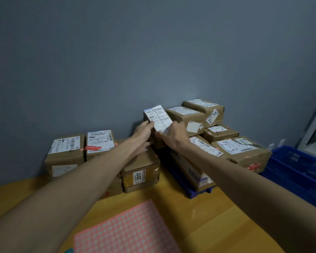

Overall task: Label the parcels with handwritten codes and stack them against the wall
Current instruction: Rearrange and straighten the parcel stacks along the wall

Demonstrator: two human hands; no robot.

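we've got the parcel up over the stack by the wall, our left hand fingers clamped on its left side, right hand fingers clamped on its right side

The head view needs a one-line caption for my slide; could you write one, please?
Left hand and right hand hold a labelled parcel over the boxes stacked against the grey wall.

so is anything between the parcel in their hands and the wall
Nothing visible: the parcel, held by the left hand and right hand, has only bare wall behind it and a box at its right.
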